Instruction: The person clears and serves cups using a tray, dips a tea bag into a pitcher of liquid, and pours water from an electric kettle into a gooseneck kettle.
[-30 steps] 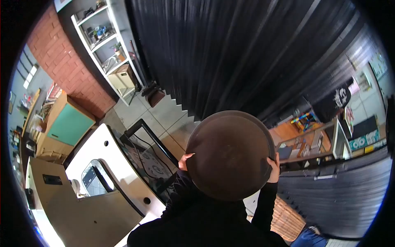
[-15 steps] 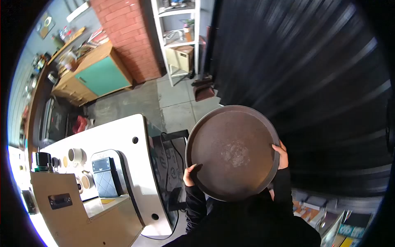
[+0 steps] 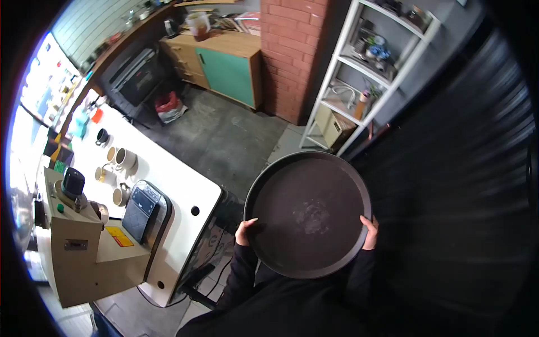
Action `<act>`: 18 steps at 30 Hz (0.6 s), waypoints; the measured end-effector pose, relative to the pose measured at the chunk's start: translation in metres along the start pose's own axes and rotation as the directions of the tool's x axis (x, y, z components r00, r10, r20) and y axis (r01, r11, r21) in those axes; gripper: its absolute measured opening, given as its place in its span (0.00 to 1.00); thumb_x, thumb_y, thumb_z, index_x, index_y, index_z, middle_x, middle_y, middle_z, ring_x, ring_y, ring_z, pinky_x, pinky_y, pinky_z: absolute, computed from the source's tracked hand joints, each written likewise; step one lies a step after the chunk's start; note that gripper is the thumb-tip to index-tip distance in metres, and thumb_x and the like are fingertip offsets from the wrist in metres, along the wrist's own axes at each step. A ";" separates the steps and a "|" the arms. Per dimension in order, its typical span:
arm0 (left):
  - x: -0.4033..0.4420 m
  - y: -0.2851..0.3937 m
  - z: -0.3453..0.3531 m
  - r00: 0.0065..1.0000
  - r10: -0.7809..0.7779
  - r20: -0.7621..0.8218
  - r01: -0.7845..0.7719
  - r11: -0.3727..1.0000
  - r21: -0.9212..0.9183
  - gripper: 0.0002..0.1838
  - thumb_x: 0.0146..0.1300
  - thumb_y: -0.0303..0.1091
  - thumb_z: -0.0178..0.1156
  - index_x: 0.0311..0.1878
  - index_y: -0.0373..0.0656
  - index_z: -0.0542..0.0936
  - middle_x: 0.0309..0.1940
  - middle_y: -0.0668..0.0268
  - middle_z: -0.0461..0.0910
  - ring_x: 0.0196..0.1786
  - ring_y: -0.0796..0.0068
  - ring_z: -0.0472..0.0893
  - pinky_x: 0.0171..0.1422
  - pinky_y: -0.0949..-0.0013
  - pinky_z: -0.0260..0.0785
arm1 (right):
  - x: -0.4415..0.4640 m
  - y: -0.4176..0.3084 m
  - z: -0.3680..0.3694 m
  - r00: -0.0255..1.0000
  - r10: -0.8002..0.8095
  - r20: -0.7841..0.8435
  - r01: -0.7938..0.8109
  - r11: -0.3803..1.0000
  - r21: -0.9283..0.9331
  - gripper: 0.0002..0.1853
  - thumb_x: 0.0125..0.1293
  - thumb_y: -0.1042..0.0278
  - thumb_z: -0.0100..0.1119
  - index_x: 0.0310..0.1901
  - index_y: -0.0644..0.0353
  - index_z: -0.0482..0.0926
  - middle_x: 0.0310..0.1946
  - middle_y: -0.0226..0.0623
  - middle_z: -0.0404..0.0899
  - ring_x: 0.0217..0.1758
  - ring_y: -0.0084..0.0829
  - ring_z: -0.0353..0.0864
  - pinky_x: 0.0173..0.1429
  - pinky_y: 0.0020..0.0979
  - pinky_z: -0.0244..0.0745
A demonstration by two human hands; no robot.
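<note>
A large round dark serving tray [image 3: 303, 185] with a raised rim is held out in front of my body. My left hand [image 3: 243, 231] grips its left edge, the thumb over the rim and the other fingers hidden beneath. On the opposite edge my right hand [image 3: 369, 232] is closed the same way. A pale worn patch marks the middle of the tray, and nothing stands on it.
To the left is a white table [image 3: 185, 191] with several mugs [image 3: 126, 159], a black quilted pad [image 3: 137, 219] and a beige machine [image 3: 78, 247]. Ahead are a green-doored cabinet [image 3: 227, 76], a brick pillar [image 3: 289, 53] and a white shelf [image 3: 365, 67]. A black curtain [image 3: 449, 185] hangs at right.
My view has swung to the left, so the table, cabinet and shelf appear shifted and turned. Both hands still hold the tray, which stays in front of me.
</note>
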State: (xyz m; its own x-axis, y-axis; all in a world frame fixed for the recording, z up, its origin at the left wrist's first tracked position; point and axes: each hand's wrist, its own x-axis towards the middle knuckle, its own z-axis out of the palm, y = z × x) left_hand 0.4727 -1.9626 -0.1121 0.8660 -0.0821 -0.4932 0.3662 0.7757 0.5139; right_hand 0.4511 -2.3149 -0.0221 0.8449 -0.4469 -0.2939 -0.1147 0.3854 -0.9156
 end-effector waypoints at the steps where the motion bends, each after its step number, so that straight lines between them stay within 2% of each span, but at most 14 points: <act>1: 0.008 0.009 0.013 0.998 -0.056 0.021 0.057 0.995 -0.079 0.18 0.57 0.37 0.52 0.43 0.32 0.79 0.39 0.55 0.81 0.43 0.60 0.79 0.54 0.62 0.70 | 0.019 0.001 0.005 0.999 -0.006 0.054 0.005 1.000 0.011 0.18 0.55 0.68 0.54 0.47 0.64 0.75 0.39 0.35 0.77 0.40 0.27 0.76 0.46 0.26 0.69; 2: 0.018 0.018 0.028 0.999 -0.032 0.011 0.032 0.996 -0.077 0.18 0.57 0.37 0.52 0.43 0.32 0.79 0.39 0.55 0.81 0.43 0.60 0.79 0.54 0.62 0.70 | 0.039 0.002 0.012 0.995 -0.014 0.101 0.011 1.000 0.028 0.18 0.54 0.67 0.54 0.47 0.64 0.74 0.39 0.35 0.77 0.41 0.27 0.76 0.46 0.26 0.69; 4: 0.041 0.037 0.055 0.995 0.091 -0.035 -0.088 0.994 0.067 0.18 0.57 0.37 0.51 0.44 0.32 0.78 0.39 0.56 0.81 0.44 0.61 0.79 0.56 0.63 0.69 | 0.070 -0.005 0.033 0.991 0.010 0.130 -0.013 1.000 0.028 0.19 0.54 0.67 0.54 0.48 0.64 0.74 0.40 0.35 0.76 0.41 0.28 0.76 0.47 0.26 0.69; 5: 0.069 0.038 0.046 0.997 0.040 0.065 -0.033 0.994 -0.102 0.19 0.58 0.38 0.51 0.46 0.33 0.78 0.40 0.57 0.80 0.45 0.62 0.78 0.56 0.63 0.68 | 0.088 -0.008 0.042 0.990 0.024 0.136 -0.027 0.999 0.018 0.19 0.54 0.67 0.54 0.48 0.64 0.74 0.41 0.35 0.76 0.42 0.28 0.75 0.48 0.26 0.68; 6: 0.092 0.040 0.050 0.996 0.043 0.078 -0.036 0.995 -0.094 0.19 0.58 0.38 0.51 0.46 0.33 0.78 0.40 0.57 0.80 0.45 0.62 0.78 0.56 0.63 0.68 | 0.109 -0.009 0.048 0.991 0.013 0.134 -0.017 0.999 0.029 0.19 0.54 0.67 0.54 0.48 0.64 0.74 0.41 0.35 0.76 0.42 0.28 0.75 0.48 0.26 0.68; 8: 0.146 0.050 0.060 0.998 0.064 -0.010 -0.065 0.998 -0.009 0.20 0.59 0.39 0.50 0.47 0.33 0.78 0.41 0.57 0.80 0.46 0.62 0.78 0.56 0.63 0.68 | 0.153 -0.008 0.063 0.988 -0.095 0.121 0.103 0.993 -0.054 0.20 0.53 0.66 0.54 0.49 0.64 0.73 0.41 0.36 0.76 0.43 0.29 0.75 0.49 0.26 0.68; 9: 0.173 0.056 0.074 0.998 0.055 0.003 -0.055 0.998 0.007 0.20 0.59 0.39 0.50 0.47 0.33 0.78 0.41 0.57 0.80 0.46 0.62 0.78 0.56 0.63 0.68 | 0.166 -0.020 0.081 0.988 -0.040 0.146 0.027 0.996 0.089 0.21 0.53 0.67 0.53 0.51 0.63 0.72 0.43 0.37 0.76 0.45 0.30 0.75 0.51 0.28 0.69; 11: 0.213 0.064 0.100 0.945 0.324 -0.037 -0.281 0.865 0.416 0.21 0.60 0.40 0.49 0.48 0.34 0.77 0.41 0.58 0.80 0.47 0.63 0.78 0.57 0.63 0.69 | 0.205 -0.035 0.104 0.990 0.007 0.139 -0.025 0.991 0.132 0.21 0.53 0.68 0.54 0.50 0.63 0.73 0.43 0.36 0.75 0.46 0.30 0.74 0.52 0.29 0.68; 12: 0.230 0.071 0.110 0.948 0.314 -0.041 -0.271 0.872 0.408 0.21 0.60 0.40 0.49 0.48 0.34 0.77 0.41 0.58 0.80 0.47 0.63 0.78 0.57 0.63 0.69 | 0.222 -0.043 0.110 0.986 0.050 0.157 -0.075 0.985 0.157 0.21 0.52 0.69 0.55 0.50 0.63 0.73 0.43 0.36 0.75 0.47 0.31 0.73 0.52 0.31 0.67; 14: 0.266 0.087 0.149 0.990 0.140 0.017 -0.141 0.982 0.127 0.21 0.61 0.41 0.49 0.48 0.34 0.77 0.41 0.58 0.80 0.47 0.64 0.78 0.57 0.63 0.69 | 0.270 -0.042 0.122 0.994 -0.030 0.106 0.015 0.990 0.138 0.24 0.53 0.71 0.55 0.55 0.61 0.70 0.48 0.38 0.73 0.48 0.34 0.74 0.54 0.32 0.68; 15: 0.279 0.095 0.169 0.997 0.076 0.021 -0.076 0.996 0.049 0.21 0.61 0.42 0.49 0.47 0.34 0.77 0.42 0.57 0.80 0.47 0.64 0.78 0.56 0.64 0.69 | 0.296 -0.042 0.121 0.992 -0.029 0.120 0.014 0.992 0.122 0.25 0.52 0.71 0.55 0.55 0.61 0.70 0.48 0.39 0.73 0.48 0.34 0.74 0.54 0.31 0.68; 16: 0.288 0.097 0.180 0.995 0.095 0.012 -0.095 0.995 0.024 0.21 0.61 0.42 0.49 0.47 0.34 0.77 0.42 0.57 0.80 0.47 0.64 0.78 0.56 0.64 0.69 | 0.315 -0.047 0.133 0.990 -0.020 0.138 0.005 0.994 0.113 0.26 0.51 0.71 0.55 0.56 0.61 0.70 0.48 0.39 0.73 0.49 0.35 0.74 0.54 0.31 0.68; 18: 0.303 0.107 0.198 0.966 0.258 -0.014 -0.250 0.946 0.208 0.21 0.61 0.42 0.49 0.47 0.34 0.78 0.42 0.58 0.80 0.46 0.65 0.78 0.56 0.64 0.69 | 0.335 -0.068 0.168 0.989 -0.079 0.122 0.070 0.995 0.076 0.26 0.54 0.72 0.53 0.58 0.61 0.68 0.49 0.39 0.73 0.53 0.33 0.72 0.57 0.32 0.68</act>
State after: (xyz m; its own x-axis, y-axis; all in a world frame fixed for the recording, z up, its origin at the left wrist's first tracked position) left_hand 0.8415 -2.0283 -0.0678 0.9265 0.1292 -0.3535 0.2012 0.6237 0.7553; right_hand 0.8296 -2.3545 -0.0122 0.9086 -0.3745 -0.1849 -0.0149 0.4132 -0.9105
